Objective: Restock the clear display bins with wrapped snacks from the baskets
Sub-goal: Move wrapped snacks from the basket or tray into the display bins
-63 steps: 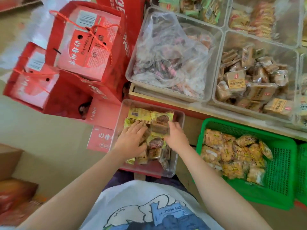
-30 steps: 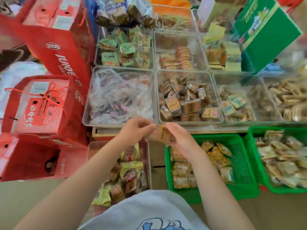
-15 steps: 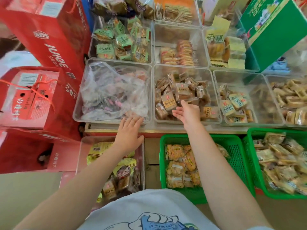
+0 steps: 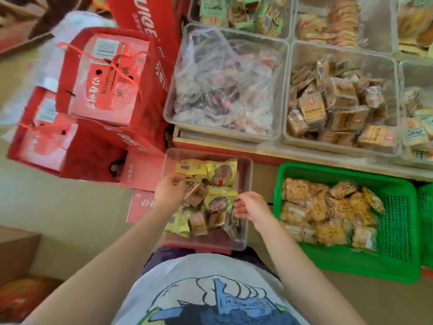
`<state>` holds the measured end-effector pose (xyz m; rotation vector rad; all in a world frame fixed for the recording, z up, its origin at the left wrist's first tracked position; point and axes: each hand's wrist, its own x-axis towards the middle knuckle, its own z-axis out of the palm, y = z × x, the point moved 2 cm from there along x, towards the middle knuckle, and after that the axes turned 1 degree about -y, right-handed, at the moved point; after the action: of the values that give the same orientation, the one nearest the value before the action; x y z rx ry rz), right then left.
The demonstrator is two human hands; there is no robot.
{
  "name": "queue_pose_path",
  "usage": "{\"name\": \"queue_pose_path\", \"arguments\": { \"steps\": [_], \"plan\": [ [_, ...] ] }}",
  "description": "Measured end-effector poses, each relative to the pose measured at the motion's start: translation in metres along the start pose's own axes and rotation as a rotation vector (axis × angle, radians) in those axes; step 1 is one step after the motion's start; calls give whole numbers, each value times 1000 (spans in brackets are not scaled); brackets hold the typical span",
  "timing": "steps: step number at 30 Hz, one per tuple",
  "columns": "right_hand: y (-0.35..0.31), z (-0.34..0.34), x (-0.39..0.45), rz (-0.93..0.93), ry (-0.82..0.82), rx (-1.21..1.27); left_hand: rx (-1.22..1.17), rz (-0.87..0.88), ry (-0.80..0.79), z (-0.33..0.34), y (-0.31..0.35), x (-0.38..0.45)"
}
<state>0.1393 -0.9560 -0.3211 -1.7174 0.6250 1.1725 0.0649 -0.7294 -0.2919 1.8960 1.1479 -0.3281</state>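
A clear tub (image 4: pixel 246 165) on the floor holds yellow and brown wrapped snacks (image 4: pixel 220 175). My left hand (image 4: pixel 167 192) hovers over the tub's left side with its fingers curled, the tips next to a brown wrapped snack (image 4: pixel 195 194); whether it grips that snack is unclear. My right hand (image 4: pixel 251 208) is at the tub's right side, fingers loosely curled and holding nothing. Above, a clear display bin (image 4: pixel 287 95) is filled with brown wrapped snacks (image 4: pixel 337 109). A green basket (image 4: pixel 398 216) of orange wrapped snacks (image 4: pixel 323 207) stands to the right.
Another clear bin (image 4: pixel 169 109) beside the brown-snack bin holds a crumpled plastic bag (image 4: pixel 218 83). Red gift boxes (image 4: pixel 103 80) are stacked to the left. More display bins (image 4: pixel 290 17) sit behind. A cardboard box (image 4: pixel 16 249) is at the lower left.
Both hands have drawn back from the display bins down to the clear tub on the floor. The view has tilted down and left with them.
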Motion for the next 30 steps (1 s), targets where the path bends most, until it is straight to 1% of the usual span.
{"name": "queue_pose_path", "arguments": {
  "steps": [2, 6, 7, 9, 13, 16, 20, 23, 28, 30],
  "plan": [
    [9, 33, 5, 0, -49, -121, 96, -55, -82, -5, -27, -2],
    [18, 86, 6, -150, -88, -513, 279, 54, -250, -5, -63, 6],
    [22, 94, 6, -168, -94, -580, 295, 59, -292, -5, -70, 9],
    [31, 108, 8, -170, -107, -624, 332, 86, -366, -4, -77, 11],
    [60, 118, 19, -53, -61, -591, 357, 104, -429, -6, -78, 9],
    [76, 118, 26, -49, 0, -579, 359, 111, -453, -8, -85, 9],
    [77, 120, 23, -20, -13, -445, 385, 119, -505, -13, -86, 5],
    [80, 126, 21, -15, 5, -391, 385, 114, -534, -14, -85, 2],
    [79, 123, 17, -4, 25, -159, 320, 48, -525, -18, -72, -2],
    [70, 111, 10, 18, 21, -4, 281, 31, -535, -16, -61, -5]
  ]
}}
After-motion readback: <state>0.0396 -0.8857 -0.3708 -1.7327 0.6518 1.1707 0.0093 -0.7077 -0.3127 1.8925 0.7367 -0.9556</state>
